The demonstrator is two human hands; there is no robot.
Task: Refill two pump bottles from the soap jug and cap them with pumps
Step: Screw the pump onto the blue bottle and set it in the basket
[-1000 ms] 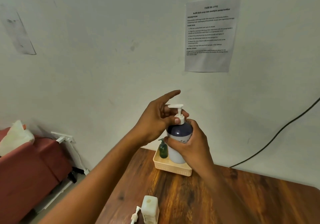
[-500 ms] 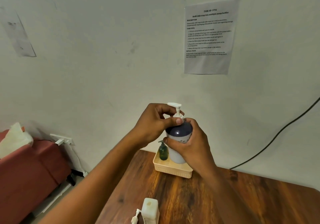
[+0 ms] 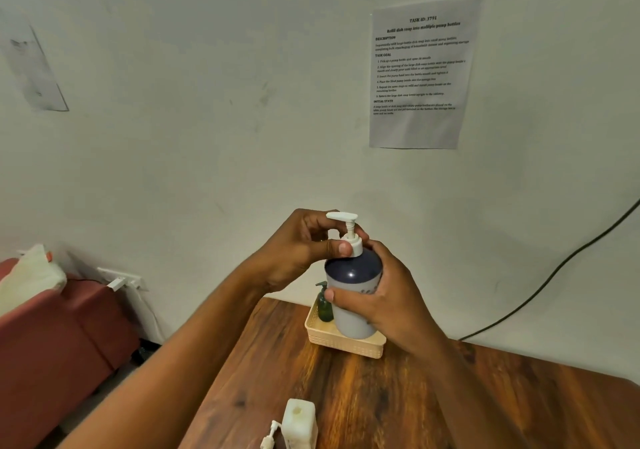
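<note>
A large bottle [image 3: 349, 275], dark blue on top and white below, is held up above the table. My right hand [image 3: 384, 303] wraps around its body. A white pump [image 3: 348, 232] sits in its neck, and my left hand [image 3: 298, 251] pinches the pump's collar between thumb and fingers. Behind the bottle, a small green pump bottle [image 3: 325, 304] stands in a cream basket [image 3: 343, 343] on the wooden table [image 3: 398, 403]. At the near edge stands an open white square bottle [image 3: 299, 422] with a loose white pump [image 3: 270, 436] lying beside it.
The table meets a white wall with a printed task sheet [image 3: 420, 74]. A black cable [image 3: 554, 272] runs down the wall on the right. A red seat [image 3: 52, 337] with a white cloth stands to the left, beyond the table's edge.
My left hand's fingers, spread open a second ago, have closed around the pump collar and turned on it. The bottle has stayed in my right hand in about the same place.
</note>
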